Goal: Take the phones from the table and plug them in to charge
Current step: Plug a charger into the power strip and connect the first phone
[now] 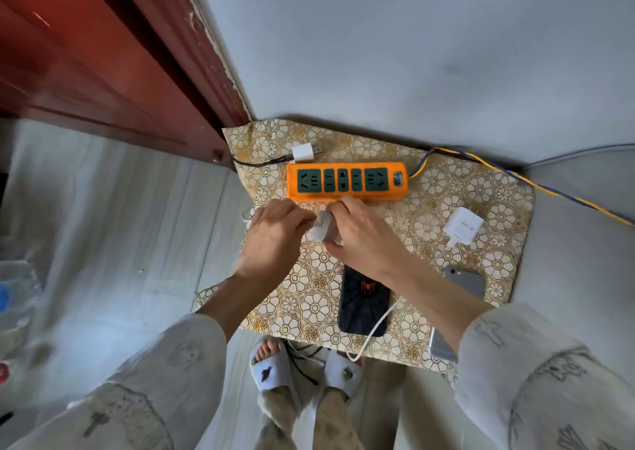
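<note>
My left hand [275,235] and my right hand [364,236] meet over a white charger adapter [322,229], both gripping it, just in front of the orange power strip [347,181] with green sockets. A black phone [365,300] with a red spider design lies face down below my right hand, a white cable [374,329] crossing it. A silver phone [464,282] lies to the right, partly hidden by my right forearm. Another silver phone [441,345] shows at the table's front edge. All sockets look free.
A small table with a gold floral cloth [494,188] stands in a corner by a grey wall and a red door [103,71]. A white adapter [303,152] with a black cable lies behind the strip; a larger white adapter [463,224] lies right. My slippered feet [271,367] are below.
</note>
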Demonstrator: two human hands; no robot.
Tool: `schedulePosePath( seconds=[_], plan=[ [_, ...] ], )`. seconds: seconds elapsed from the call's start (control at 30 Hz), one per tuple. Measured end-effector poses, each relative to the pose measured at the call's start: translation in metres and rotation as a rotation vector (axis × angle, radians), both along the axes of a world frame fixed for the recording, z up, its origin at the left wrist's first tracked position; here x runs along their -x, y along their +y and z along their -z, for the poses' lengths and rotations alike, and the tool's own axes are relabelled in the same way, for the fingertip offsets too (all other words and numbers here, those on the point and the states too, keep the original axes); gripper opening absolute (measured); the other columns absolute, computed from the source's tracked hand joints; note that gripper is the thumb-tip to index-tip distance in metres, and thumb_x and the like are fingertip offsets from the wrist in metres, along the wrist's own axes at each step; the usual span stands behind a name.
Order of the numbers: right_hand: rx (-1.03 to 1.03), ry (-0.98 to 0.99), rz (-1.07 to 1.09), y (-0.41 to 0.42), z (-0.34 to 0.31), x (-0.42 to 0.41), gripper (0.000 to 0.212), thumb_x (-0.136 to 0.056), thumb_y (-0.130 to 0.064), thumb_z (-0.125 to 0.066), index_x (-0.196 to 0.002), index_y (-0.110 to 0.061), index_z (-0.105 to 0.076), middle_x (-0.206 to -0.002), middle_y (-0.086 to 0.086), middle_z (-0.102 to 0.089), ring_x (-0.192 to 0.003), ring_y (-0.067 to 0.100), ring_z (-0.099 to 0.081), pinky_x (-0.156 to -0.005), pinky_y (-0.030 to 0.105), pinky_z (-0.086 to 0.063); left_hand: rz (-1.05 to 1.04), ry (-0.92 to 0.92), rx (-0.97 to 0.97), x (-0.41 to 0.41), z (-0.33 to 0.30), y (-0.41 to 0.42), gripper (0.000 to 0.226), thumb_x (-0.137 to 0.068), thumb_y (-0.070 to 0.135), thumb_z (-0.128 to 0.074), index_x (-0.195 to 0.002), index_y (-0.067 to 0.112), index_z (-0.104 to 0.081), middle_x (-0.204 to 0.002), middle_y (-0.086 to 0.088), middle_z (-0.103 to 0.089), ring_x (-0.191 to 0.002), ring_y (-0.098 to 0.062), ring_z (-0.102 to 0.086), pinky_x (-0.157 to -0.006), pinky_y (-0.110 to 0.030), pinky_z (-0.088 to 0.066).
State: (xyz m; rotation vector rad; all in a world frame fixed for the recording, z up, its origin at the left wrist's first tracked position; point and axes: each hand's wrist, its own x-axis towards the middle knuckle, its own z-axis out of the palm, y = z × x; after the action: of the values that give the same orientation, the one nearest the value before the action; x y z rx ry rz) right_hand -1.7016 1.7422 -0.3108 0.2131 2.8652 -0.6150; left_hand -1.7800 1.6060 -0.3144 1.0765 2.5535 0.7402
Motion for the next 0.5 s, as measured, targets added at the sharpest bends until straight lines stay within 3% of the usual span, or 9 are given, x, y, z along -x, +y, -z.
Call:
schedulePosePath(
  seconds=[0.07, 0.2, 0.3, 0.4, 0.5],
  plan=[
    [0.057, 0.033, 0.046, 0.002, -0.006, -0.001, 0.042, -0.082, -0.023, -0.062, -0.116, -0.002, -0.05, -0.11, 0.011, -0.054, -0.096, 0.022, -0.056, -0.08, 0.024, -0.045, -0.057, -0.06, -0.072, 0.0, -0.007, 0.006, 0.013, -0.085, 0.009, -0.059, -0.09, 0.004, -0.069, -0.086, -0.013, -0.065, -0.082, -0.029, -0.059, -0.072, -0.038, -0.047],
    [0.172, 0.061, 0.179, 0.002, -0.012, -0.002, 0.055, -0.08, -0.03, -0.068, -0.122, -0.001, -0.046, -0.115, 0.012, -0.052, -0.099, 0.021, -0.056, -0.084, 0.024, -0.044, -0.157, -0.157, -0.201, 0.003, -0.02, 0.015, 0.012, -0.085, 0.007, -0.058, -0.088, 0.004, -0.069, -0.087, -0.01, -0.063, -0.08, -0.02, -0.059, -0.067, -0.026, -0.046],
    [0.218, 0.093, 0.24, -0.001, -0.013, -0.001, 0.053, -0.077, -0.025, -0.071, -0.119, 0.0, -0.049, -0.114, 0.013, -0.054, -0.1, 0.022, -0.056, -0.085, 0.025, -0.045, -0.127, -0.174, -0.208, 0.003, -0.025, 0.016, 0.01, -0.084, 0.009, -0.059, -0.087, 0.004, -0.068, -0.087, -0.009, -0.064, -0.079, -0.021, -0.059, -0.067, -0.034, -0.05],
    [0.196, 0.072, 0.231, 0.003, -0.012, 0.0, 0.049, -0.077, -0.017, -0.071, -0.117, 0.0, -0.05, -0.113, 0.014, -0.055, -0.099, 0.024, -0.057, -0.083, 0.023, -0.043, -0.11, -0.166, -0.126, 0.004, -0.022, 0.009, 0.015, -0.084, 0.017, -0.061, -0.096, 0.008, -0.066, -0.093, -0.007, -0.064, -0.088, -0.024, -0.059, -0.082, -0.041, -0.046],
    [0.223, 0.071, 0.316, 0.017, -0.012, -0.001, 0.048, -0.075, -0.016, -0.072, -0.116, -0.001, -0.05, -0.113, 0.013, -0.057, -0.092, 0.02, -0.059, -0.082, 0.02, -0.046, -0.186, -0.109, 0.014, 0.006, -0.011, -0.007, 0.039, -0.083, 0.023, -0.062, -0.12, 0.013, -0.054, -0.115, -0.007, -0.059, -0.111, -0.026, -0.051, -0.096, -0.042, -0.036]
  ],
)
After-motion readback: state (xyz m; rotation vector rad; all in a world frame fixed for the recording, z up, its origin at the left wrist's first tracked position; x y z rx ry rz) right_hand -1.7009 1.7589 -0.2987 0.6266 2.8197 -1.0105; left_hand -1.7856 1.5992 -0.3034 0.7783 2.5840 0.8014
